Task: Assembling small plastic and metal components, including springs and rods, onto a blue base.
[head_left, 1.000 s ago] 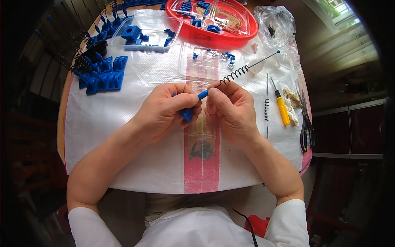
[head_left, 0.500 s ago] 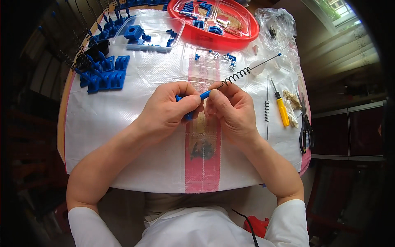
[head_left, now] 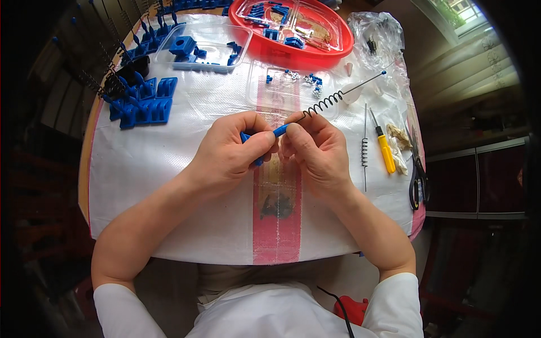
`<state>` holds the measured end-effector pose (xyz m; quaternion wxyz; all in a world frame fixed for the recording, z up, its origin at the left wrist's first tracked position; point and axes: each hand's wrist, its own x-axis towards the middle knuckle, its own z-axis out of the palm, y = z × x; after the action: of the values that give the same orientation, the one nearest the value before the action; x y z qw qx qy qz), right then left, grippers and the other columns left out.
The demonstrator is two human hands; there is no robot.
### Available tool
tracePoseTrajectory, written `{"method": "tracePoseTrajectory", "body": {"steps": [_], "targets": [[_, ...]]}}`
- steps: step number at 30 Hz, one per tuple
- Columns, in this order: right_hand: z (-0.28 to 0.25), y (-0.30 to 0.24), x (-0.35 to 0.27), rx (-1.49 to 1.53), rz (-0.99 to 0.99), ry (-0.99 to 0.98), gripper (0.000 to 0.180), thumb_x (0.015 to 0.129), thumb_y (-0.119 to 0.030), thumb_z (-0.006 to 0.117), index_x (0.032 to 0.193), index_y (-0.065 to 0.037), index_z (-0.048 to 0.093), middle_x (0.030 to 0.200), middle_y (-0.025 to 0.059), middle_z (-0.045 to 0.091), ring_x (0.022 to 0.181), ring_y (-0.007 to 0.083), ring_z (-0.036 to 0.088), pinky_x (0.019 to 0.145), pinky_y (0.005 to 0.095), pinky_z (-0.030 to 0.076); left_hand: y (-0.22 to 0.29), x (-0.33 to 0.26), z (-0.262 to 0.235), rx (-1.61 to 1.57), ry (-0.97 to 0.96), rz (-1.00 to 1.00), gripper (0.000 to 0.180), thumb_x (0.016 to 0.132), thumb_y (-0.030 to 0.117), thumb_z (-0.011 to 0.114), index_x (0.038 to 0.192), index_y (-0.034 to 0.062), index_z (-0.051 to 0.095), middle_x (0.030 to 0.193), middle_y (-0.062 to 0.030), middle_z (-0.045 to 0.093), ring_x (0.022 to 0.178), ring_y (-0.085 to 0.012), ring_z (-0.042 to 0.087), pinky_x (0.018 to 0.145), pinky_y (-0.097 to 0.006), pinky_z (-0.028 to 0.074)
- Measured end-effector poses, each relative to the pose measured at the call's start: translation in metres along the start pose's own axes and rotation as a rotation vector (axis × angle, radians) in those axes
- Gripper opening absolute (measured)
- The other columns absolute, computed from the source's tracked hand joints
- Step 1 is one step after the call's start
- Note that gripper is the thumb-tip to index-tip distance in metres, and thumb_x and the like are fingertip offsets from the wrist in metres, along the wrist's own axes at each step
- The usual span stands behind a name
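Left of and below the red tray (head_left: 287, 53) sit blue bases (head_left: 143, 110). Directly below the tray, the left hand (head_left: 234, 143) grasps a blue part (head_left: 281, 130), whose broad end shows less beneath the fingers than a second ago; the part seems turned, suggesting an adjustment under way. The right hand (head_left: 315, 149) pinches its stem's far end, where a coiled wire (head_left: 324, 106) slants up rightward. Right of and below the tray lie a loose coil (head_left: 364, 152), yellow-handled screwdriver (head_left: 385, 152) and scissors (head_left: 416, 180).
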<state>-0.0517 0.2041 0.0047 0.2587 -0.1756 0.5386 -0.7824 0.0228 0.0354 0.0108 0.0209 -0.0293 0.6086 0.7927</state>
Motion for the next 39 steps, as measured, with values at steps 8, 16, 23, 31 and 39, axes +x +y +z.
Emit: {"method": "tracePoseTrajectory", "body": {"steps": [8, 16, 23, 31, 39], "targets": [[-0.001, -0.003, 0.003, -0.015, -0.054, -0.022, 0.022, 0.095, -0.01, 0.065, 0.112, 0.004, 0.062, 0.087, 0.0045, 0.066, 0.071, 0.0086, 0.059, 0.065, 0.0226, 0.049, 0.0, 0.003, 0.001, -0.05, 0.016, 0.045, 0.016, 0.097, 0.017, 0.058, 0.098, 0.0009, 0.061, 0.082, -0.0024, 0.062, 0.071, -0.0068, 0.054, 0.064, -0.023, 0.045], [-0.001, -0.008, 0.001, -0.091, -0.061, 0.048, 0.025, 0.094, -0.008, 0.066, 0.116, 0.004, 0.062, 0.087, 0.0031, 0.065, 0.071, 0.0069, 0.058, 0.064, 0.0212, 0.048, -0.003, 0.015, -0.014, -0.016, 0.336, 0.263, 0.017, 0.103, 0.018, 0.05, 0.105, 0.0023, 0.054, 0.092, -0.0074, 0.062, 0.079, -0.01, 0.058, 0.063, -0.023, 0.047], [-0.003, -0.003, -0.002, -0.123, -0.007, -0.024, 0.011, 0.094, -0.009, 0.066, 0.101, 0.0, 0.064, 0.077, -0.001, 0.062, 0.063, 0.0031, 0.055, 0.055, 0.0189, 0.043, -0.001, 0.021, -0.024, 0.014, 0.537, 0.248, 0.021, 0.105, 0.023, 0.05, 0.108, 0.0023, 0.05, 0.097, -0.006, 0.058, 0.082, -0.0134, 0.063, 0.062, -0.024, 0.049], [-0.002, -0.006, -0.007, -0.105, 0.053, -0.103, 0.01, 0.095, -0.01, 0.067, 0.096, 0.0, 0.063, 0.074, -0.0018, 0.061, 0.059, 0.0014, 0.051, 0.05, 0.0183, 0.039, -0.003, 0.025, -0.028, 0.023, 0.586, 0.235, 0.021, 0.104, 0.022, 0.05, 0.11, 0.0014, 0.049, 0.098, -0.0065, 0.056, 0.083, -0.0144, 0.063, 0.064, -0.025, 0.051], [-0.005, -0.005, -0.008, -0.192, 0.049, -0.103, 0.03, 0.094, -0.013, 0.068, 0.071, -0.005, 0.052, 0.059, -0.0063, 0.051, 0.053, 0.0002, 0.042, 0.044, 0.0206, 0.032, -0.003, 0.025, -0.028, 0.047, 0.603, 0.225, 0.023, 0.104, 0.022, 0.051, 0.111, 0.001, 0.049, 0.098, -0.0067, 0.056, 0.084, -0.0143, 0.062, 0.067, -0.025, 0.052]]}}
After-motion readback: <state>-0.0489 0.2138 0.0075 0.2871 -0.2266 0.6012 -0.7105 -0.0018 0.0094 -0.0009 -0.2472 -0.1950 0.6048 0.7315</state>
